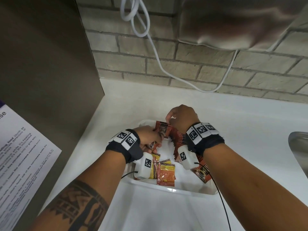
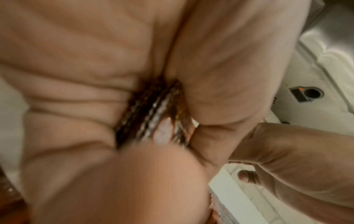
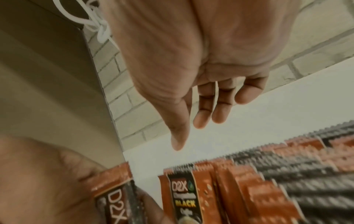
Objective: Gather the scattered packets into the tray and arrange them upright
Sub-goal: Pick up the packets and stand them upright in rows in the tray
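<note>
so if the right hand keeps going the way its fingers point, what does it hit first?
Likely the bare white countertop behind the row of upright brown-and-black coffee packets; the right hand points past them toward the brick wall. Depth unclear.

Right hand [image 3: 201,68]: palm to camera, fingers [image 3: 199,119] loosely extended, holding nothing. Row of upright D2X packets [image 3: 239,189], brown-orange and black, lower right. Left hand [image 3: 47,181], lower left, grips one D2X packet [image 3: 113,189]. White counter [image 3: 229,121]; brick wall [image 3: 122,84]; white cord [image 3: 95,25].
</note>
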